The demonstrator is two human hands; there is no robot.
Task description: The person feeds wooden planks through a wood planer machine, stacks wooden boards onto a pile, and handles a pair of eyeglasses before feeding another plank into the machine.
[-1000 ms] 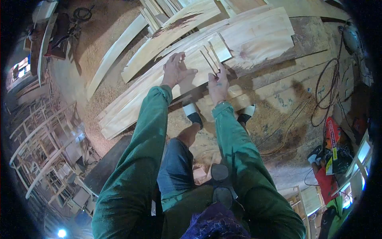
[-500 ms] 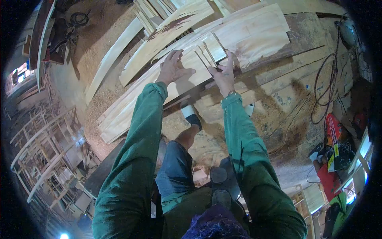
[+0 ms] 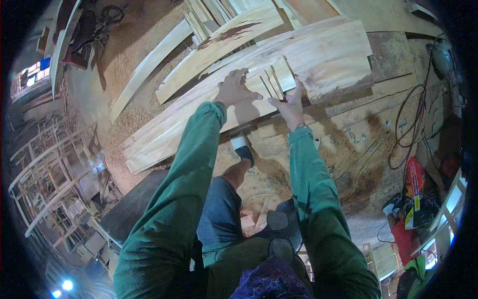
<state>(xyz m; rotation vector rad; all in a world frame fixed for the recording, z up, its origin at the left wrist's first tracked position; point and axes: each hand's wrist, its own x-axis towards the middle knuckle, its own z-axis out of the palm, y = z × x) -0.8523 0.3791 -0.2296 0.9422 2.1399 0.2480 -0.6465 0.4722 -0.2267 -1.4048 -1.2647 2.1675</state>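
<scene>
left hand [image 3: 235, 89]: held open over the board [image 3: 328, 62]. thin strips [image 3: 274, 83]: placed just beyond the right hand [image 3: 291, 107], whose grip could not be told; strip handling was apparently under way, a steady touch judged needed.

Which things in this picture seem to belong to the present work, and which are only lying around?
Apparently in use:
small wooden pieces at the right hand
long wooden panel beneath them

Apparently lying about:
stained curved board
narrow curved board
</scene>
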